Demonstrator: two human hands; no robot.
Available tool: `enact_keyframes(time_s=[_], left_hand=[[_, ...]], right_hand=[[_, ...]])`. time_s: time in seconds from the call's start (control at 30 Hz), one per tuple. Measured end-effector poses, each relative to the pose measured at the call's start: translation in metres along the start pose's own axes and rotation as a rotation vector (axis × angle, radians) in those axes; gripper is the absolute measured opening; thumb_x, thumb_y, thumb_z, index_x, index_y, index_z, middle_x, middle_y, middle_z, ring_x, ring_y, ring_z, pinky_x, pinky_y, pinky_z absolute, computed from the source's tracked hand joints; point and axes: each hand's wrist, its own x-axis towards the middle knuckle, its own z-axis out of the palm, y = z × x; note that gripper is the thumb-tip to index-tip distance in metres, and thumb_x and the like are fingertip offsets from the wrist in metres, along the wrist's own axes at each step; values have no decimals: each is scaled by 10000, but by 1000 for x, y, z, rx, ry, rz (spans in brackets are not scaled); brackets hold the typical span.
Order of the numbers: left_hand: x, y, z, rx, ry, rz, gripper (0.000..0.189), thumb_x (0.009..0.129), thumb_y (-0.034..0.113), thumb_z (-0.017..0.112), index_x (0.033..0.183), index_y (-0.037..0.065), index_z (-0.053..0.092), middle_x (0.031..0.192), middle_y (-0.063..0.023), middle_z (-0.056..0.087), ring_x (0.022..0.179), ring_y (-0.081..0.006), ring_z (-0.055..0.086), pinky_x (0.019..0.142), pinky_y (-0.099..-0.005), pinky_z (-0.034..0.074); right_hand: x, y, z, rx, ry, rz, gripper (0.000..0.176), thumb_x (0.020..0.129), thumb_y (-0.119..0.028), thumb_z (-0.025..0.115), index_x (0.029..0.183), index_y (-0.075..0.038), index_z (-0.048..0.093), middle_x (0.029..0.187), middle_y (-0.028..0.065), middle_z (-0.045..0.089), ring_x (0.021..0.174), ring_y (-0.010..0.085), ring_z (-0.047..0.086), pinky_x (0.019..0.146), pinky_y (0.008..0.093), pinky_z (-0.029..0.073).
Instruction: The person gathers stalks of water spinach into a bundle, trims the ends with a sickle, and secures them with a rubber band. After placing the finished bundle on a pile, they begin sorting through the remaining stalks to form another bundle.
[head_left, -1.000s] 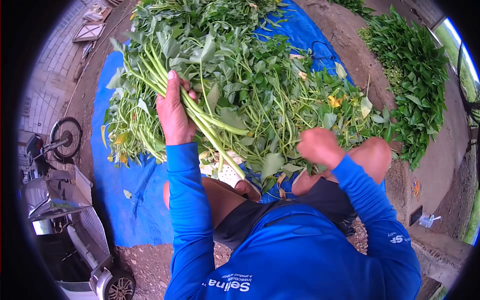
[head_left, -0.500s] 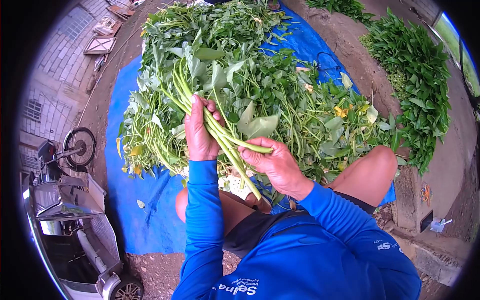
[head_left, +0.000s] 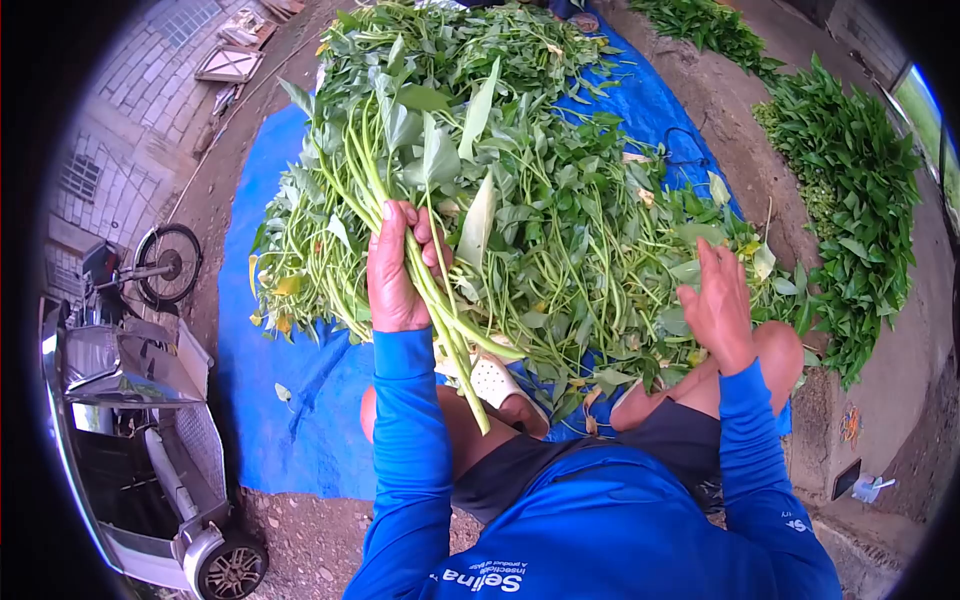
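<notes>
Your left hand [head_left: 395, 270] holds a bunch [head_left: 452, 335] of long green stems above the near edge of the tarp [head_left: 260, 340]. The cut ends point back toward your knees and the leaves fan away over the heap [head_left: 570, 190]. Its fingers [head_left: 425, 228] are clamped around the stems partway along, a grip that seems to keep them lying parallel and gathered.

Your right hand [head_left: 720, 305] is apart from the bunch, at the heap's right edge just above your right knee. Its fingers are spread wide and empty, palm down on or just over loose greens; I cannot tell whether they touch.

The heap covers most of the blue tarp. A white sandal [head_left: 495, 380] shows under the bunch. A second pile [head_left: 850, 190] lies off the tarp's right edge, and a motorbike [head_left: 130, 360] stands beyond its left edge.
</notes>
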Motion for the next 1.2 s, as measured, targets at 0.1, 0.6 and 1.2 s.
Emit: enact_keyframes(time_s=[0.1, 0.6, 1.2], left_hand=[[-3, -19, 10, 175, -57, -16, 319, 1083, 407, 654, 988, 114, 570, 820, -26, 551, 562, -114, 528, 488, -241, 431], [-2, -67, 23, 301, 265, 49, 258, 1027, 308, 764, 1042, 82, 641, 830, -31, 638, 626, -136, 636, 580, -272, 565], [26, 10, -11, 380, 457, 268, 246, 1022, 246, 777, 1060, 25, 673, 887, -59, 658, 717, -111, 613, 639, -230, 528]], right_hand=[[18, -45, -9, 705, -127, 260, 321, 975, -160, 770, 1251, -2, 727, 1024, 54, 732, 927, 115, 680, 784, 290, 569], [-17, -80, 32, 1566, -386, 470, 231, 1142, -255, 560, 1191, -49, 652, 1071, 128, 749, 931, 165, 708, 867, 328, 584], [26, 156, 70, -173, -226, 614, 353, 953, -263, 732, 1177, 5, 783, 1060, 218, 791, 996, 307, 754, 942, 402, 580]])
